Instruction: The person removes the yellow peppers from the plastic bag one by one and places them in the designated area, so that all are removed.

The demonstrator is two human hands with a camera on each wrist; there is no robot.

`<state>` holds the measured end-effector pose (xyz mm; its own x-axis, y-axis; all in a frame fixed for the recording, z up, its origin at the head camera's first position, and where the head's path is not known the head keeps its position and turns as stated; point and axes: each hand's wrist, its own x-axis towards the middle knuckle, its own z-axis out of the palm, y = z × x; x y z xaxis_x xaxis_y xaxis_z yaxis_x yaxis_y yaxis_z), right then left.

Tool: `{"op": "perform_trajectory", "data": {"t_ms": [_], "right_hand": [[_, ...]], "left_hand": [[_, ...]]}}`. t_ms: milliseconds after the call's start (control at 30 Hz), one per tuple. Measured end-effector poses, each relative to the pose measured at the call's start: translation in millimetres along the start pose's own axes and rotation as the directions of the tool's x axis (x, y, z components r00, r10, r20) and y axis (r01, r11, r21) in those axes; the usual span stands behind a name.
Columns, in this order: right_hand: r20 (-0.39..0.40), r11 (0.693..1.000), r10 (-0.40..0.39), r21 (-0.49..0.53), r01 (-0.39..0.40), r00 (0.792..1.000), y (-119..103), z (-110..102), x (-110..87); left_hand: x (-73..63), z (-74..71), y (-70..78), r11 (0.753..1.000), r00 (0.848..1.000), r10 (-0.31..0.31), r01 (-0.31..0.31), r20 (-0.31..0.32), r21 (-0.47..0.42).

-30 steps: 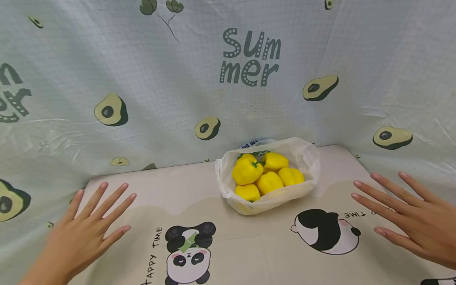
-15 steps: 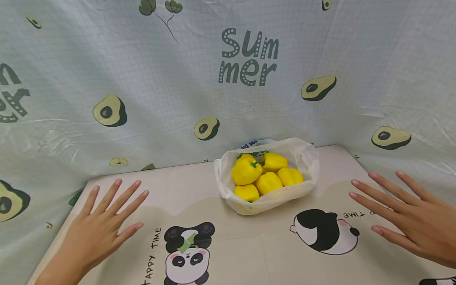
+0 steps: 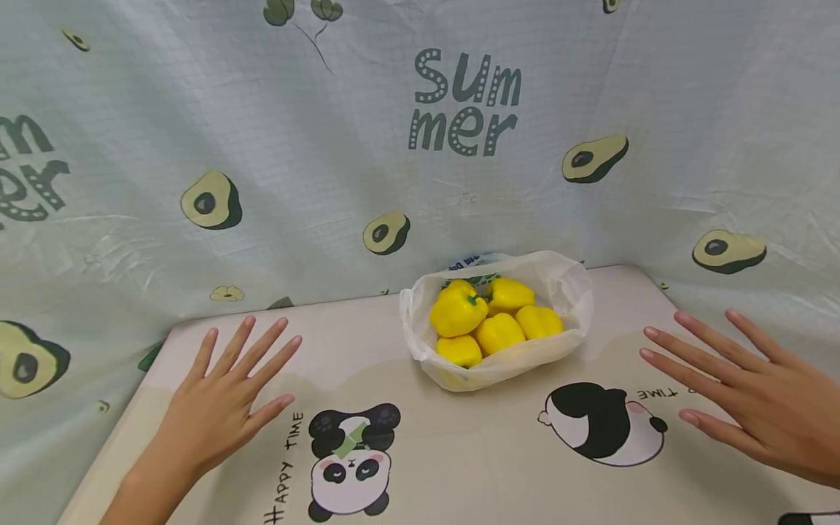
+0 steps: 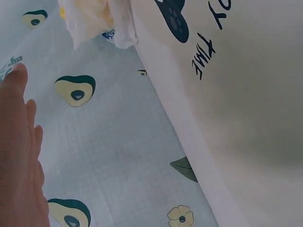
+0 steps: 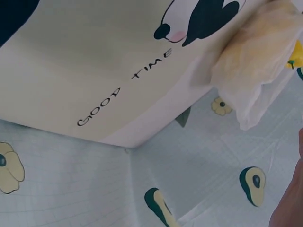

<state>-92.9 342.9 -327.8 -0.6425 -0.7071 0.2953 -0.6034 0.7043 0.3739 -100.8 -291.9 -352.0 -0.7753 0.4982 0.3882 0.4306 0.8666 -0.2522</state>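
Observation:
Several yellow bell peppers (image 3: 499, 334) sit inside a white plastic bag (image 3: 485, 378) near the back of the table, its mouth wide and facing up. My left hand (image 3: 226, 405) hovers over the left part of the table with fingers spread and holds nothing. On the right, my right hand (image 3: 755, 397) is also spread, fingers pointing toward the bag and apart from it. In the left wrist view the left hand (image 4: 21, 156) shows edge-on at the left, with the bag (image 4: 97, 21) above. The right wrist view catches the bag (image 5: 258, 61) and a sliver of the right hand (image 5: 291, 198).
A pale tablecloth (image 3: 459, 452) with panda prints covers the table. Behind it and along both sides hangs a light curtain (image 3: 315, 168) printed with avocados and lettering, close behind the bag.
My left hand has moved right and slightly up over the table, fingers still spread. The right hand has barely shifted. The bag and peppers stay in place.

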Motion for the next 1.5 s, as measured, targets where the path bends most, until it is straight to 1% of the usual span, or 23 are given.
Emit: {"op": "perform_trajectory", "data": {"t_ms": [133, 233, 367, 467, 667, 767, 1000, 1200, 1267, 1400, 1500], "right_hand": [[-0.007, 1.000, 0.003, 0.010, -0.003, 1.000, 0.1, 1.1, 1.5], [-0.018, 1.000, -0.006, 0.013, 0.006, 1.000, 0.2, 1.8, 4.5], [-0.050, 0.999, -0.039, 0.015, 0.040, 0.998, 0.7, 2.6, 10.8], [-0.068, 0.998, -0.061, 0.016, 0.062, 0.996, 1.1, 3.5, 15.1], [-0.052, 0.998, -0.060, 0.024, 0.061, 0.997, 1.6, 7.1, 23.4], [-0.070, 0.997, -0.067, 0.042, 0.070, 0.995, 1.2, 8.8, 27.9], [-0.078, 0.995, -0.080, 0.055, 0.084, 0.994, 1.5, 12.6, 38.8], [-0.074, 0.994, -0.080, 0.071, 0.086, 0.994, 4.2, 12.8, 46.6], [-0.073, 0.994, -0.079, 0.072, 0.084, 0.994, 5.0, 12.9, 48.5], [-0.061, 0.994, -0.075, 0.071, 0.079, 0.995, 5.9, 13.4, 52.1], [-0.051, 0.995, -0.069, 0.067, 0.072, 0.996, 6.7, 14.3, 55.1]], "left_hand": [[7.6, 2.3, 4.6, 1.000, 1.000, 0.009, -0.009, -0.007, -0.019], [13.1, 3.9, 7.7, 1.000, 1.000, 0.013, -0.013, 0.000, -0.024], [19.3, 6.7, 10.8, 0.999, 1.000, 0.016, -0.016, -0.002, -0.028], [23.6, 8.9, 12.6, 0.999, 1.000, 0.023, -0.024, -0.018, -0.039], [33.0, 14.1, 17.0, 0.996, 0.999, 0.025, -0.028, -0.031, -0.083], [37.9, 17.0, 20.2, 0.994, 1.000, 0.026, -0.028, -0.014, -0.105], [48.3, 20.2, 27.3, 0.982, 0.998, 0.020, -0.008, 0.064, -0.186], [59.8, 18.3, 30.3, 0.975, 0.996, 0.014, 0.006, 0.085, -0.223], [64.7, 17.1, 31.6, 0.972, 0.995, 0.014, 0.011, 0.102, -0.236], [73.8, 14.8, 35.1, 0.960, 0.990, 0.021, 0.018, 0.137, -0.280], [79.6, 14.0, 37.4, 0.949, 0.988, 0.027, 0.021, 0.150, -0.313]]}}
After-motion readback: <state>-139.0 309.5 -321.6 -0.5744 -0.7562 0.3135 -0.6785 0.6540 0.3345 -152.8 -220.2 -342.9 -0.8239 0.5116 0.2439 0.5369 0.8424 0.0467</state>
